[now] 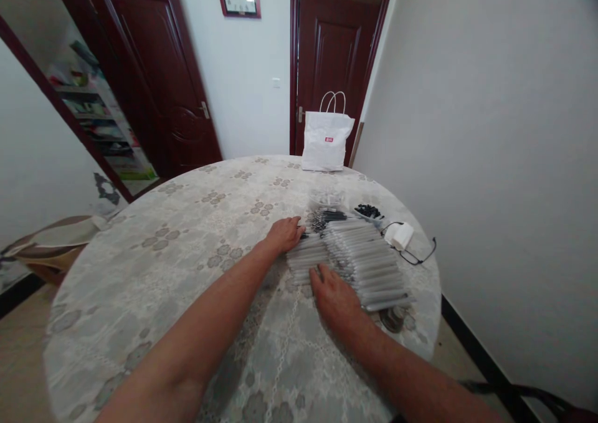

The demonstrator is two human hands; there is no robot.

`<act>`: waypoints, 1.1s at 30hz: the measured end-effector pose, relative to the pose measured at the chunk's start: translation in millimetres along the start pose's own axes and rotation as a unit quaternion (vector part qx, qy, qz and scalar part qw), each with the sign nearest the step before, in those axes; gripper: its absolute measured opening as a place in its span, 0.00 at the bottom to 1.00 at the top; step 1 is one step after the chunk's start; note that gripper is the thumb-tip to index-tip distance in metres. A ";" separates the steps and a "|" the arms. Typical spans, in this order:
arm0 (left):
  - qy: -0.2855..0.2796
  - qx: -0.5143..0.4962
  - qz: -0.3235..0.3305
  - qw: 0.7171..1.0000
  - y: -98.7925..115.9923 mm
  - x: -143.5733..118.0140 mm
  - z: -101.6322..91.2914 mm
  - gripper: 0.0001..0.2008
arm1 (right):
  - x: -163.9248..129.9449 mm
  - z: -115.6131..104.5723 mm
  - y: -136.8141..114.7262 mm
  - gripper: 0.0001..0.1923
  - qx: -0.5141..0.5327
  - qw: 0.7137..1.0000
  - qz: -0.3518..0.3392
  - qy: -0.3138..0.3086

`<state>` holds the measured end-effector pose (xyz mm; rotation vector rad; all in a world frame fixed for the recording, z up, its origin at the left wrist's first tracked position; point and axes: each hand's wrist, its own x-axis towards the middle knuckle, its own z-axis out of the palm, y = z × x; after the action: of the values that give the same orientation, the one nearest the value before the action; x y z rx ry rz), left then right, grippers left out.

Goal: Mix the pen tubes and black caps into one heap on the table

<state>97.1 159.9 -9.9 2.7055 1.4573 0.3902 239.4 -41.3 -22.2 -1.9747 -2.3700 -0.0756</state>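
On the worktop [187, 267], the left hand [284, 234] lay flat, fingers together, against the far-left edge of the clear tubes [359, 261]. At their near edge the right hand [334, 298] rested spread. Dark small parts [369, 211] beyond were too blurred to identify.

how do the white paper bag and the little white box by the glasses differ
The white paper bag stands upright at the table's far edge; the small white box lies low near the right edge. The bag is much larger and has looped handles and a red label; the box shows neither. The bag stands alone, while the box sits beside black glasses. Both are white and rest on the patterned tablecloth, untouched by either hand.
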 end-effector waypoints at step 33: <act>-0.153 0.004 0.076 0.985 -1.4 -19.1 -16.8 0.17 | 50.2 -3.6 -51.5 0.14 0.011 0.997 -0.078 -0.010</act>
<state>81.9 143.5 2.4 2.7379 1.1794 -0.0286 179.8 -1.6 -15.0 -1.7856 -2.5225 -0.0373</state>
